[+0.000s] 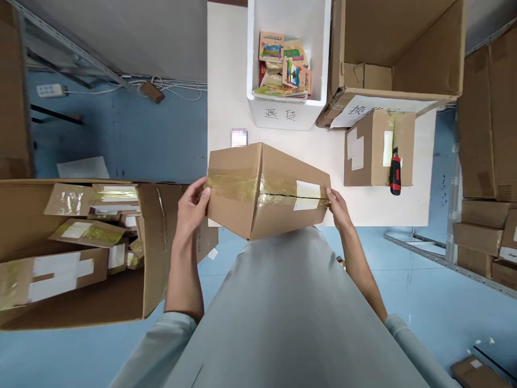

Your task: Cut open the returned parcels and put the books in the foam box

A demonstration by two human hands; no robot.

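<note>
I hold a taped cardboard box [262,188] between both hands, tilted, above the near edge of a white table [226,81]. My left hand [193,203] grips its left end, fingers curled over the tape. My right hand [338,207] presses against its right end, beside a white label [307,194]. The box hangs in front of my torso.
On the table stand a white bin [288,110] with colourful booklets, a smaller sealed box [377,148] with a red-handled knife [395,173] against it, and a big open carton [398,48]. A large carton of parcels [76,253] lies at left. Stacked boxes [488,161] fill shelving at right.
</note>
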